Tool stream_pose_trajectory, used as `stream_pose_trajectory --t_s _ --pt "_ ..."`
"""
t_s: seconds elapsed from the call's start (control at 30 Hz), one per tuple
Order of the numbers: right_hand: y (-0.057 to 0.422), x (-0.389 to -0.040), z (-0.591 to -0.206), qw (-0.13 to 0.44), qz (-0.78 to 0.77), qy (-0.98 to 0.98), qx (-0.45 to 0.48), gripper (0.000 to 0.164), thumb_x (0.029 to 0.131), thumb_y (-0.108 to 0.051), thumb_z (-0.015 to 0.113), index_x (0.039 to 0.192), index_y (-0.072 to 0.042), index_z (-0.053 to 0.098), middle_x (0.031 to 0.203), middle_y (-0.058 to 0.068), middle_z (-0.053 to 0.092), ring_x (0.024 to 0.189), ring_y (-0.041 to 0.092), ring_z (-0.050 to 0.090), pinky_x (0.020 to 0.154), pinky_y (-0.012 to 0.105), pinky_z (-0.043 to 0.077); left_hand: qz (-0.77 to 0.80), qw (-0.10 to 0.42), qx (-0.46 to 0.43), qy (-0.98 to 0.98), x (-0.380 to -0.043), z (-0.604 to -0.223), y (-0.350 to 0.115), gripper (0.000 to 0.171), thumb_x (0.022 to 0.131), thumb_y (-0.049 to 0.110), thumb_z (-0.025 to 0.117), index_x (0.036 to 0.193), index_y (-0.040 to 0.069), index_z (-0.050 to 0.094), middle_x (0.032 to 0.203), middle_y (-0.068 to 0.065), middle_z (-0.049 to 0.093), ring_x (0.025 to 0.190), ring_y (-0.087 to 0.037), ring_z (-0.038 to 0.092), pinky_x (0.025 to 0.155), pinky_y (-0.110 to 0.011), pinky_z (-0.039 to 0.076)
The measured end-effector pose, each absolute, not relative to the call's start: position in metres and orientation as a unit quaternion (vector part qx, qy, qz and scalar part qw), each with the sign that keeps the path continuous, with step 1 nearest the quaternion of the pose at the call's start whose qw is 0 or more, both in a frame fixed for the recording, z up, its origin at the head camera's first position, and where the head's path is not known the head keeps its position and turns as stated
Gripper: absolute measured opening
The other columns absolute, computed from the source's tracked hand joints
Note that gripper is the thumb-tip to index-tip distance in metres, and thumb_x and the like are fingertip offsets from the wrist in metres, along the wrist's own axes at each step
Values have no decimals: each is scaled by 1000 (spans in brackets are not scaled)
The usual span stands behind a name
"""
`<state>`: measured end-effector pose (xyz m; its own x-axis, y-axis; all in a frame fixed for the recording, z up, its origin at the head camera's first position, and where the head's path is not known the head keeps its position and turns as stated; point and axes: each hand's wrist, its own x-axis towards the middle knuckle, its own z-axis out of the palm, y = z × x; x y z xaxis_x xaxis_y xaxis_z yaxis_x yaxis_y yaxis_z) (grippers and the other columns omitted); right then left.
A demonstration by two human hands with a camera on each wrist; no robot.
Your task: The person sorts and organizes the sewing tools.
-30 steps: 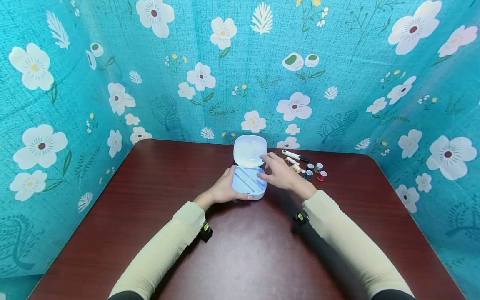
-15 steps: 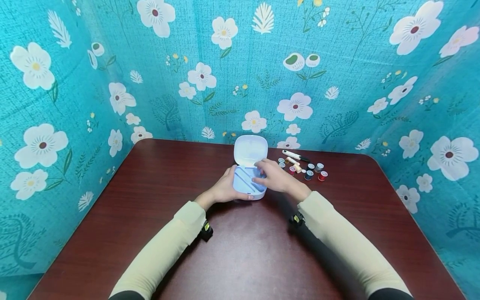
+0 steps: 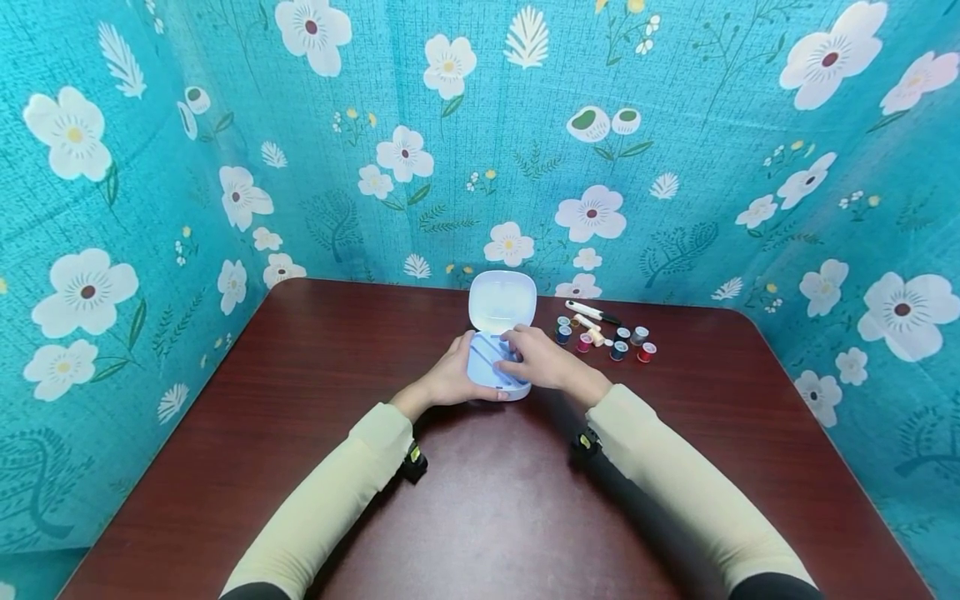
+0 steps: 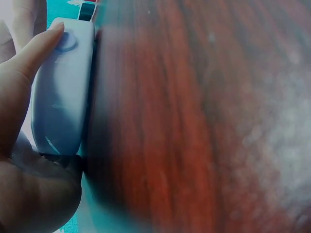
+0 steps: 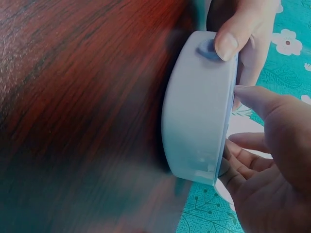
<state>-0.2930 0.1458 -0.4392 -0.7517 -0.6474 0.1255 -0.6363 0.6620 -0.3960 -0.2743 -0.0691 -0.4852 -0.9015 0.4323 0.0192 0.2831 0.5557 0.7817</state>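
A pale lilac-blue box [image 3: 487,358] with diagonal dividers stands on the table, its white lid [image 3: 502,300] raised behind it. My left hand [image 3: 450,375] grips the box from the left, thumb along the front wall by the round latch [image 4: 67,42]. Over the right part of the inside is my right hand [image 3: 538,357], palm down. In the right wrist view its thumb [image 5: 257,99] and fingers stand apart, tips right at the box's top edge. Nothing shows between them; the part of the inside under the hand is hidden.
To the right of the box lie several thread spools, among them a red spool [image 3: 647,353] and a dark blue spool [image 3: 618,352]. Behind them is a white-and-black slender tool [image 3: 592,312]. A flowered teal curtain [image 3: 345,208] hangs behind the brown table [image 3: 337,333].
My right hand has moved left, from the box's right edge to further over its inside. More spools show behind it. My left hand and the box have stayed in place.
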Motion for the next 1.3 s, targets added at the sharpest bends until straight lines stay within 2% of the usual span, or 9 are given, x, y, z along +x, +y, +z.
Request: stream_pose_trajectory --t_s 0.57,0.8,0.9,1.03,1.3 --pt "137 -293 -437 28 -159 927 -338 52 94 -32 76 129 3 61 96 10 66 80 19 58 69 29 50 424 90 208 877 -273 -482 -68 116 71 50 92 156 10 23 143 -10 38 123 -23 46 101 -42 45" --pt "134 -293 -436 29 -144 933 -329 48 94 -34 75 124 1 63 87 8 66 74 18 59 67 29 51 424 89 206 877 -273 -482 -67 115 71 51 92 154 10 24 141 -11 39 122 -22 46 102 -42 45" --pt "134 -293 -437 30 -140 935 -324 50 95 -36 75 127 1 62 87 7 66 75 18 60 68 29 52 427 89 204 876 -273 -482 -67 115 71 51 92 154 10 24 142 -11 39 122 -23 47 103 -43 44" --pt "133 -294 -439 30 -134 938 -320 51 96 -38 72 129 0 61 86 6 65 75 18 60 69 29 51 425 91 203 877 -272 -482 -67 116 70 51 92 154 10 24 142 -12 39 122 -23 48 103 -43 44" --pt "134 -298 -444 31 -147 932 -329 44 97 -37 71 122 -2 61 77 2 58 69 16 57 63 28 47 418 94 203 881 -273 -481 -68 118 70 52 92 155 11 23 143 -10 38 123 -22 47 103 -42 44"
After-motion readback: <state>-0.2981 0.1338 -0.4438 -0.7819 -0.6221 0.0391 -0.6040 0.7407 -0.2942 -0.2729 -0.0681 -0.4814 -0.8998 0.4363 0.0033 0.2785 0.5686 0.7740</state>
